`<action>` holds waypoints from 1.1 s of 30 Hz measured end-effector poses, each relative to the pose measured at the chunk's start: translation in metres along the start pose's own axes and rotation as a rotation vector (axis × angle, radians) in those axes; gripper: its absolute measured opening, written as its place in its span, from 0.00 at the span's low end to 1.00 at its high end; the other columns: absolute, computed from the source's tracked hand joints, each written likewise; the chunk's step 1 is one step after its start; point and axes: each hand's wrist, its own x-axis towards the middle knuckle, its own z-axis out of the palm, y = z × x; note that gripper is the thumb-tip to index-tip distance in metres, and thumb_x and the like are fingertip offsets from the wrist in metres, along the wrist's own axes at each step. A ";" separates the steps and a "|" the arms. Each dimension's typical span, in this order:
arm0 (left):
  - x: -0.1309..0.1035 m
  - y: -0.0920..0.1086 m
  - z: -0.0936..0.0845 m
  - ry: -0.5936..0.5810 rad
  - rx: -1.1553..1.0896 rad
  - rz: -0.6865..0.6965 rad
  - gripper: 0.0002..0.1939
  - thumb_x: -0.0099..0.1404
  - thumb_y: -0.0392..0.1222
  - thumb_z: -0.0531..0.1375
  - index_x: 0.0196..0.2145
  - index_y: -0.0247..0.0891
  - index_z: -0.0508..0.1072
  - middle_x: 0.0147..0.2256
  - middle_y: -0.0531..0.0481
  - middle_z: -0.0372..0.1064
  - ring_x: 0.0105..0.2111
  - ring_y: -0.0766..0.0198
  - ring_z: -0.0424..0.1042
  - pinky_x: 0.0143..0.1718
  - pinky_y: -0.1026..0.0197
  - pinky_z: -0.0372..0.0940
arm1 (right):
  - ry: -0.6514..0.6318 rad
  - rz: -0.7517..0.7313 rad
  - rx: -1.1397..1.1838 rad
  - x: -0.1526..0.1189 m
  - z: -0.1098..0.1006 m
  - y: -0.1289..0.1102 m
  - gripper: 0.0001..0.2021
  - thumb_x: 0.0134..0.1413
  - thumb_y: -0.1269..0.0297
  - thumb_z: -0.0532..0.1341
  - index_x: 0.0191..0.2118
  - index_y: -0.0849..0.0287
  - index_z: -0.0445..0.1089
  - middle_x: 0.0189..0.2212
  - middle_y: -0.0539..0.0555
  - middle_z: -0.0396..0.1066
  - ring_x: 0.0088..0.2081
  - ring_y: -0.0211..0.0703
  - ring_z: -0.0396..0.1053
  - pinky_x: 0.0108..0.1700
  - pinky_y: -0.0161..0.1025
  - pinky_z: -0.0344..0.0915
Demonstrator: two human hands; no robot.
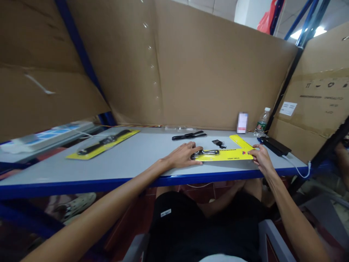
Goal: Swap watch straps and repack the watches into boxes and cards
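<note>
A yellow card (226, 156) with a black-handled item (211, 152) on its left part lies near the table's front edge. My left hand (185, 154) wraps round the card's left end and the black item there. At the card's right end, my right hand (260, 156) pinches the edge between thumb and fingers. Another yellow card (237, 141) lies slanted just behind. Several black handles (189, 135) rest farther back, and small black pieces (219, 143) lie between them and the cards.
At the left is a yellow card with a long black item (103, 145), beside a white power strip (51, 136). A phone (242, 122), a water bottle (262, 123) and a black power bank (275, 145) with a cable are at the right. Cardboard walls (212, 72) enclose the table (131, 163).
</note>
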 end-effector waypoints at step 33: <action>0.001 0.001 0.000 -0.013 0.025 -0.065 0.39 0.65 0.75 0.51 0.60 0.44 0.70 0.47 0.41 0.68 0.46 0.47 0.70 0.51 0.48 0.63 | 0.224 -0.220 -0.452 0.032 -0.100 0.018 0.24 0.45 0.56 0.66 0.48 0.58 0.66 0.20 0.47 0.70 0.18 0.40 0.63 0.20 0.35 0.57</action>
